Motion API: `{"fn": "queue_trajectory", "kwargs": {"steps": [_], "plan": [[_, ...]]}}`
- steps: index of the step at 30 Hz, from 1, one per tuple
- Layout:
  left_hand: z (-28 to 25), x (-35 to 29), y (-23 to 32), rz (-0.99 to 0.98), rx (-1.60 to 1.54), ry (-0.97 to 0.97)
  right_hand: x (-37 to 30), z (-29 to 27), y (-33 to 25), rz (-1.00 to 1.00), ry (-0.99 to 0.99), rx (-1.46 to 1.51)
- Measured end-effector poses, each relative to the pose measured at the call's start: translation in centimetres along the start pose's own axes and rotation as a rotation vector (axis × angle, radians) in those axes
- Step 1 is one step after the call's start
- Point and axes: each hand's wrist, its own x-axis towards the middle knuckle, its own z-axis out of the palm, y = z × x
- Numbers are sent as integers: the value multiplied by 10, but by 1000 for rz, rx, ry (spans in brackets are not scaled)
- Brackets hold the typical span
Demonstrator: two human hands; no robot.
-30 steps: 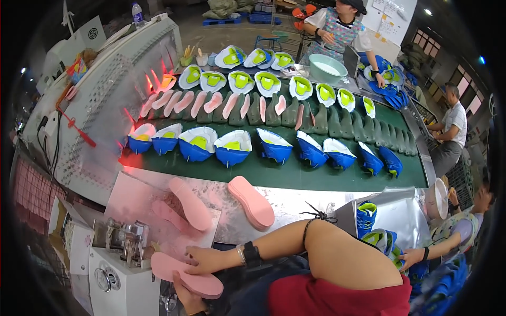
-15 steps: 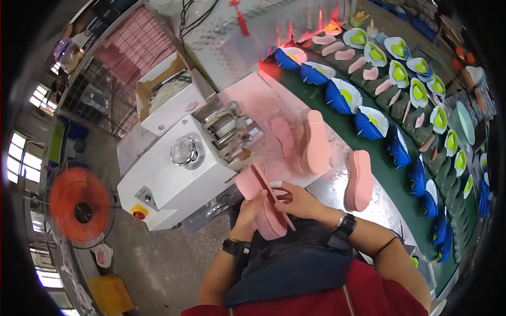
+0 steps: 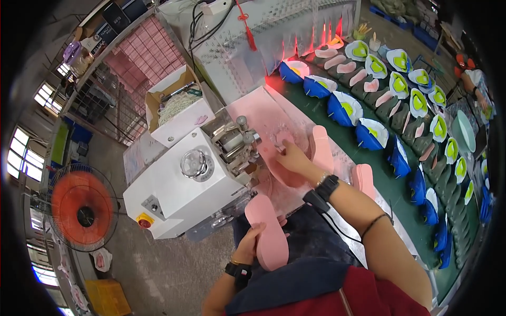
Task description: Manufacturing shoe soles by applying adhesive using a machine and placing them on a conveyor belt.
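Across the right side, a long green conveyor belt (image 3: 369,158), loaded with rows of blue shoe uppers (image 3: 343,109) with yellow-green linings and, between them, pink soles lying flat. At its far end, a perforated metal oven housing (image 3: 274,37) glowing red at the mouth. Left of the belt, a pink-stained worktable (image 3: 258,108), and at its near edge a white benchtop machine (image 3: 179,184) with a chrome knob on top, steel rollers at its right end and a red button on a yellow base at its lower left corner. Behind the machine, an open cardboard box (image 3: 179,108) holding pale cord-like material. On the floor at far left, an orange fan (image 3: 81,210).

Lying on the worktable just right of the rollers, two pink soles (image 3: 321,150), one beside the other, and a third nearer the belt edge.

Low in the middle, a pink foam sole (image 3: 269,231), held over the lap just below the machine, apart from the table. Left hand (image 3: 247,247), wearing a dark watch, closed around that sole's lower left edge, fingers wrapped about it.

Right hand (image 3: 292,158), also with a black wristwatch, reaching to the rollers, fingers curled onto another pink sole (image 3: 282,166) flat on the table right beside the machine; grip itself too hidden to tell whether pinching or only pressing.
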Motion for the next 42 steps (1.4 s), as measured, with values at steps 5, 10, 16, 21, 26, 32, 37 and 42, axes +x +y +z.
{"fn": "queue_trajectory", "kwargs": {"steps": [5, 10, 16, 21, 26, 32, 37, 42], "plan": [[-14, -5, 0, -58, 65, 59, 14, -11, -7, 61, -24, 130], [-31, -4, -5, 11, 86, -11, -6, -54, -10, -93, 70, -201], [-44, -5, -12, 107, 140, 83, 1, -40, 4, -131, 195, -206], [-33, -25, -15, 137, 106, 276, 39, 13, 13, 159, 109, 90], [-17, -27, -18, 228, 118, 283, 61, 11, 9, 169, 198, -2], [-9, -21, -24, 123, 133, 310, -9, -107, 58, 46, 576, 536], [5, -8, -26, -125, 356, 298, -154, -284, 189, 204, 1114, 543], [9, 8, -33, -91, 500, 292, -310, -398, 306, 527, 1504, 63]]}}
